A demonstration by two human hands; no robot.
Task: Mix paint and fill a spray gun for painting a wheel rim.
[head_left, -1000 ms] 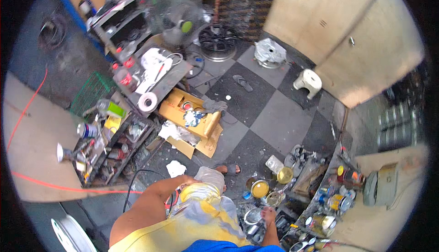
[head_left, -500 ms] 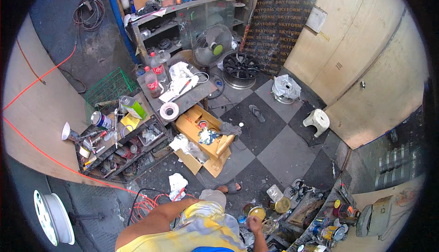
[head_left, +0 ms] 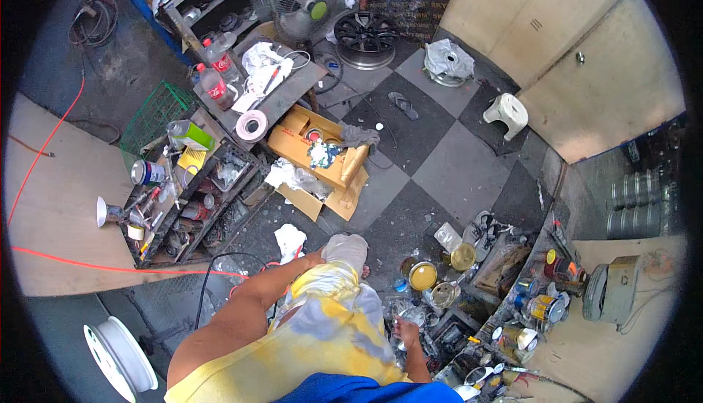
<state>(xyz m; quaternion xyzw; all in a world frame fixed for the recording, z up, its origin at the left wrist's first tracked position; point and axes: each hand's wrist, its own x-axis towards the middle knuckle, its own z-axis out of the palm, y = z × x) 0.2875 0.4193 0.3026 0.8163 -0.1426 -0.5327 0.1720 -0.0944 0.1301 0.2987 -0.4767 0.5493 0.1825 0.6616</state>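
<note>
My left hand is at the side of my grey shorts, below a yellow and grey shirt; its fingers are hidden. My right hand hangs over a cluster of dirty cups and small cans, fingers curled; whether something is in them is too small to see. Just beyond it are a yellow-lidded tin, another open tin and a gold can. A white crumpled cloth lies on the floor ahead of my left hand, beside a red hose.
A cluttered shelf unit stands left, a table with bottles behind a cardboard box. A white wheel rim stands lower left. A white stool, wooden cabinet and paint-cluttered bench are right; checkered floor lies ahead.
My right hand has moved down from near the yellow-lidded tin, where it was half a second ago. The view shifted, and my right foot is now mostly hidden by my shorts.
</note>
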